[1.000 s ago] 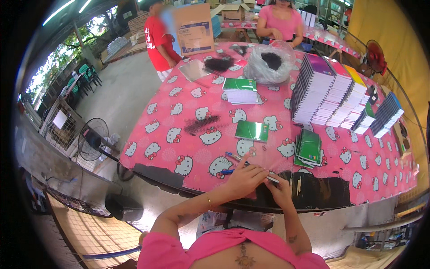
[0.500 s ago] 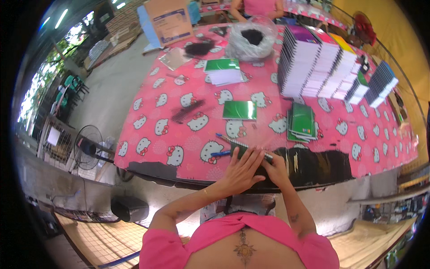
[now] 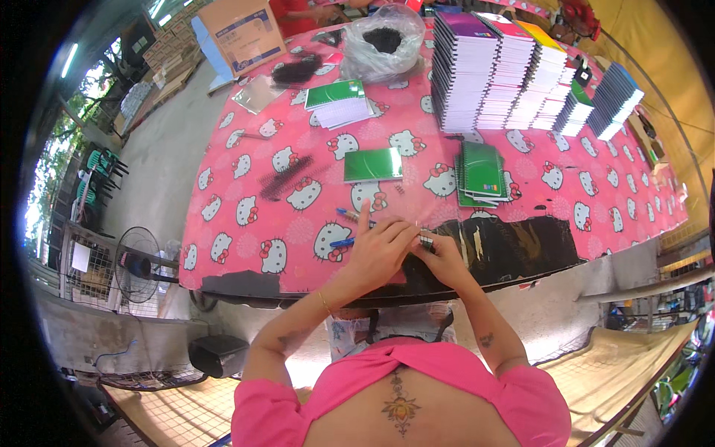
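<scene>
At the table's near edge my left hand (image 3: 381,249) and my right hand (image 3: 445,262) come together, closed, at the coiled edge of a small spiral notebook (image 3: 426,241). A short run of its dark coil shows between the fingers; most of the notebook is hidden beneath the hands. Two blue pens (image 3: 342,243) lie just left of my left hand. Beyond the hands lies a single green notebook (image 3: 372,164). Right of it rests a small pile of green spiral notebooks (image 3: 482,171).
Tall stacks of spiral notebooks (image 3: 465,74) stand at the far right. Farther back are a clear plastic bag (image 3: 383,52) of black coils, a green-covered stack (image 3: 339,100), loose black coils (image 3: 289,177) and a cardboard box (image 3: 242,37). A fan (image 3: 138,264) stands off the table's left.
The view has shifted, so the table's things sit farther left and higher. My left hand has gone from lying flat over the notebook to closing its fingers at the coil beside my right hand.
</scene>
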